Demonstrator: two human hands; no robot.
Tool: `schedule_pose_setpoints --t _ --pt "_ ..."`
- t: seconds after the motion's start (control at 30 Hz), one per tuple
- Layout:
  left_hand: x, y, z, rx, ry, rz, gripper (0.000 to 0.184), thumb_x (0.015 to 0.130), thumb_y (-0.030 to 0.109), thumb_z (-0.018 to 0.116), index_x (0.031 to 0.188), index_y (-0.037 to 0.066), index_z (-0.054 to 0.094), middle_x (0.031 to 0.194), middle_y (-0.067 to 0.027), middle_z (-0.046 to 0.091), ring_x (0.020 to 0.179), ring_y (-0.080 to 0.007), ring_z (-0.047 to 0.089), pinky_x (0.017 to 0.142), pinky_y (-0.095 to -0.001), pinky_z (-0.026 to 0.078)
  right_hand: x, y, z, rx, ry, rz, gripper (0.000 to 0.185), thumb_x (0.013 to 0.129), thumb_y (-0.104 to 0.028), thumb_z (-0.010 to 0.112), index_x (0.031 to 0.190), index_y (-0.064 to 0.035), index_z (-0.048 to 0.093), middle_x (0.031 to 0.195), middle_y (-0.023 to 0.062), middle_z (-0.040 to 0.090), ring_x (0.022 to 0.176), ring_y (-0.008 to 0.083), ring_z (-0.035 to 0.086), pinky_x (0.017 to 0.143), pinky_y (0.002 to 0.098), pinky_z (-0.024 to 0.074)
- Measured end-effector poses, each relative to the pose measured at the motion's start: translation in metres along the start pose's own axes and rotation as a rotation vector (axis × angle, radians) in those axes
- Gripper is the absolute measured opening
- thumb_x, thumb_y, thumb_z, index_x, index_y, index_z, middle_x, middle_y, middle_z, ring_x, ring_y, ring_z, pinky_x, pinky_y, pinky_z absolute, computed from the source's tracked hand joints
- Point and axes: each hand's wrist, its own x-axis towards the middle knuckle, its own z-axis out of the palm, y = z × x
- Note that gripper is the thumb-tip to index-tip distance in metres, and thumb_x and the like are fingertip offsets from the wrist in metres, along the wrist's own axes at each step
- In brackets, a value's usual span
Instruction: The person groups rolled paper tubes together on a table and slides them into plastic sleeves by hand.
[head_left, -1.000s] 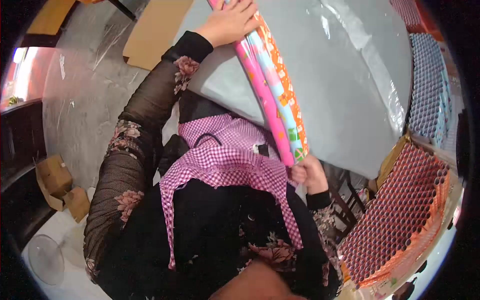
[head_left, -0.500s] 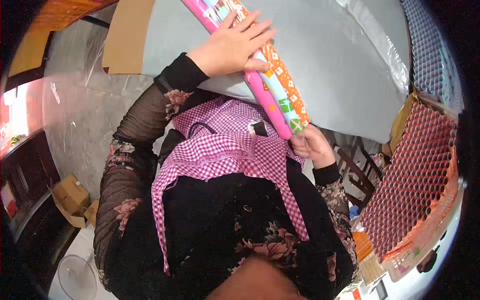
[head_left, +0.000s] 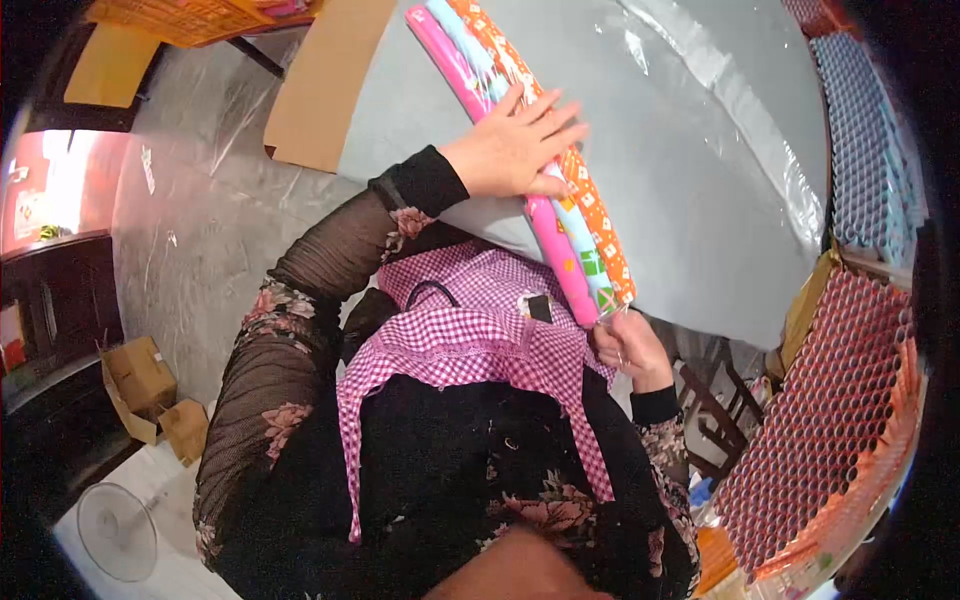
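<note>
A pack of wrapping paper rolls (head_left: 590, 220), in pink, light blue and orange with gift prints, slants across the edge of the grey table; shiny clear film seems to cover it. My left hand (head_left: 515, 145) lies flat across the middle of the pack, palm down with fingers spread. At the lower end, close to my body, my right hand (head_left: 635, 347) is closed with its fingertips pinched at the pack's tip, where the film gathers. Part of that pinch is hidden by my fingers.
Clear plastic film (head_left: 735, 85) runs along the right of the grey table (head_left: 690, 220). Cardboard (head_left: 325, 85) lies at its left edge. Stacks of red rolls (head_left: 815, 430) and blue rolls (head_left: 865, 140) stand at right. Boxes (head_left: 140, 380) and a fan (head_left: 117, 532) are at lower left.
The view has shifted, so the pack and both hands appear lower and further right. My left hand stays flat on the rolls and my right hand stays at their lower end.
</note>
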Motion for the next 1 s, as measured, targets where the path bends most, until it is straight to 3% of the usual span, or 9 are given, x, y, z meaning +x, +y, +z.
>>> schedule_pose_setpoints --t 0.17,0.33,0.47,0.5,0.53,0.6,0.63,0.77,1.0 --pt "0.001 -0.003 0.0 -0.031 0.007 0.018 0.077 0.084 0.055 0.059 0.141 0.006 0.045 0.151 -0.0152 0.039 0.141 -0.0374 0.033 0.115 -0.059 0.019 0.001 -0.014 0.014 -0.128 0.093 0.085 0.037 0.1 -0.029 0.049 0.097 0.0059 0.059 0.057 -0.0042 0.036 0.046 0.0064 0.031 0.042 0.0241 0.0256" --pt "0.0 -0.005 0.006 -0.045 0.058 0.021 0.072 0.088 0.06 0.052 0.136 0.006 0.05 0.146 -0.0169 0.043 0.14 -0.038 0.034 0.113 -0.0599 0.02 0.001 -0.014 0.014 -0.286 0.159 0.058 0.03 0.098 -0.026 0.052 0.088 0.0015 0.061 0.057 -0.0049 0.04 0.047 0.0064 0.034 0.044 0.023 0.0268" --pt "-0.003 0.0 -0.002 -0.086 0.086 -0.068 0.073 0.087 0.058 0.057 0.139 0.007 0.046 0.148 -0.0198 0.039 0.141 -0.042 0.029 0.113 -0.0614 0.019 -0.007 -0.03 0.029 -0.549 0.295 -0.008 0.028 0.096 -0.022 0.054 0.081 -0.001 0.063 0.06 -0.0061 0.044 0.052 0.0056 0.041 0.048 0.0231 0.0281" --pt "-0.007 0.002 -0.004 -0.066 0.116 -0.073 0.073 0.087 0.058 0.057 0.139 0.007 0.046 0.148 -0.0198 0.039 0.141 -0.042 0.029 0.113 -0.0614 0.019 -0.01 -0.034 0.026 -0.682 0.318 -0.178 0.026 0.094 -0.021 0.055 0.079 -0.0006 0.063 0.059 0.0014 0.051 0.051 0.0138 0.046 0.049 0.0279 0.0316" --pt "-0.013 0.007 -0.005 -0.093 0.185 -0.123 0.072 0.087 0.055 0.059 0.139 0.007 0.045 0.149 -0.0205 0.037 0.142 -0.0426 0.027 0.113 -0.0612 0.019 -0.009 -0.033 0.02 -0.697 0.317 -0.194 0.026 0.094 -0.021 0.055 0.079 -0.0006 0.063 0.059 0.0014 0.051 0.051 0.0138 0.046 0.049 0.0279 0.0316" --pt "-0.018 0.014 -0.012 -0.116 0.26 -0.173 0.072 0.087 0.052 0.061 0.14 0.007 0.045 0.15 -0.0212 0.035 0.142 -0.0432 0.025 0.113 -0.061 0.019 -0.008 -0.037 0.016 -1.322 0.388 -0.803 0.023 0.092 -0.019 0.056 0.082 0.0002 0.063 0.064 0.0127 0.056 0.052 0.0254 0.049 0.052 0.0351 0.0364" --pt "-0.008 0.003 -0.027 -0.137 0.275 -0.228 0.071 0.087 0.05 0.063 0.14 0.007 0.045 0.15 -0.0211 0.034 0.142 -0.0432 0.025 0.113 -0.061 0.019 -0.012 -0.062 0.031 -1.356 0.494 -0.654 0.012 0.087 -0.012 0.057 0.087 -0.0006 0.061 0.072 0.0196 0.056 0.058 0.0356 0.053 0.056 0.0421 0.0414" --pt "-0.019 0.007 -0.039 -0.044 0.407 -0.298 0.07 0.085 0.046 0.066 0.14 0.007 0.046 0.151 -0.0202 0.035 0.142 -0.0429 0.026 0.113 -0.0602 0.02 -0.014 -0.093 0.041 -1.881 0.584 -0.881 0.013 0.077 0.001 0.057 0.089 -0.0048 0.057 0.072 0.0159 0.056 0.062 0.0377 0.056 0.056 0.0464 0.0439" --pt "-0.045 0.02 -0.021 -0.028 0.334 -0.278 0.071 0.082 0.045 0.07 0.137 0.007 0.048 0.149 -0.0179 0.037 0.141 -0.0414 0.029 0.113 -0.0592 0.023 0.009 -0.088 -0.003 -2.196 0.659 -0.739 0.017 0.077 -0.003 0.059 0.093 -0.0063 0.056 0.074 0.0105 0.057 0.062 0.0301 0.059 0.054 0.0424 0.0454"
